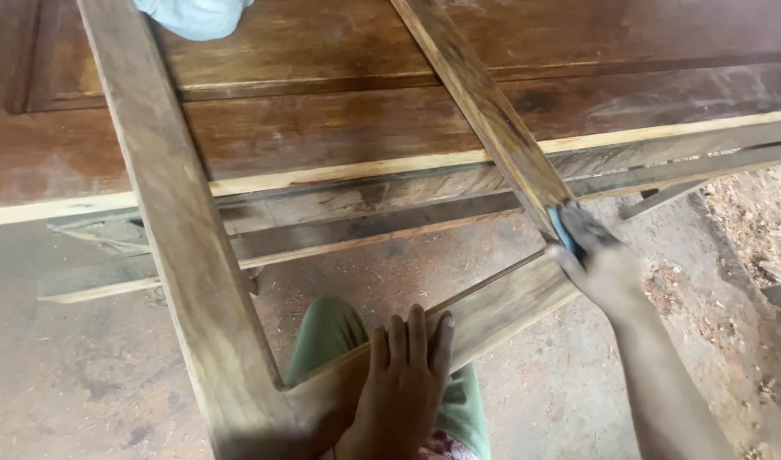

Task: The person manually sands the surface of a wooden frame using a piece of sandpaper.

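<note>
- The wooden frame (pixel 195 255) lies slanted under both my hands, its far ends resting on the big wooden door panel (pixel 339 111) beyond my fingertips and its near corner down by my lap.
- My left hand (pixel 403 383) lies flat on the frame's short cross rail (pixel 493 307), fingers stretched out and close together, gripping nothing, only pressing down.
- My right hand (pixel 599 255) is curled over a small blue sanding pad (pixel 562 230), which sits at the joint where the cross rail meets the slanted right rail (pixel 484 102). The fingers are closed around the pad; how tightly I cannot tell, as the hand is blurred.
- The long left rail (pixel 152 170) runs well off to the left of my left hand.
- A pale blue cloth (pixel 195 15) lies far ahead of my fingers, on the panel.
- My guess at the risks: the frame only leans on the panel, so a hard push from my right hand could make it slide or twist if my left palm lets up.
- The pad could also slip off the narrow edge and my knuckles scrape the raw wood.
- The floor (pixel 92 366) below my wrists is dusty with wood shavings.
</note>
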